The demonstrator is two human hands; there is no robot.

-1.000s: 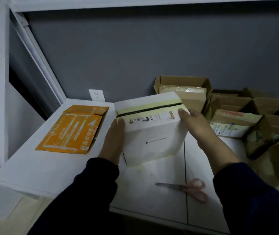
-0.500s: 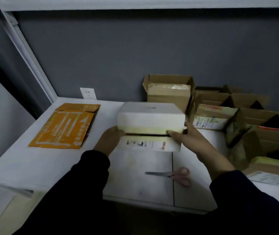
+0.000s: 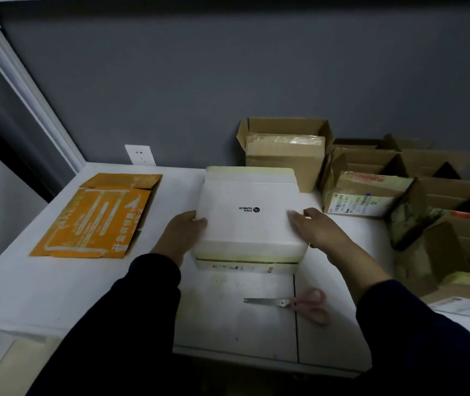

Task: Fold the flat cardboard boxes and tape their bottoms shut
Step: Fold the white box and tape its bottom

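A white cardboard box [image 3: 249, 224] with a small black logo on its upper face rests on the white table [image 3: 56, 281] in front of me. Yellowish tape runs along its near and far edges, and a flap with printed labels shows under its near edge. My left hand [image 3: 183, 232] holds the box's left side, thumb on top. My right hand [image 3: 313, 230] holds the right side, fingers laid over the top face. A flat orange cardboard box [image 3: 96, 217] lies to the left on the table.
Pink-handled scissors [image 3: 293, 304] lie near the table's front edge. Several open brown cardboard boxes [image 3: 285, 152] stand at the back and along the right. A wall socket [image 3: 140, 154] sits on the grey wall. A white shelf post slants at the left.
Both hands have turned the white box over: its labelled flap, first facing me on top, is now under the near edge, and the logo face is up.
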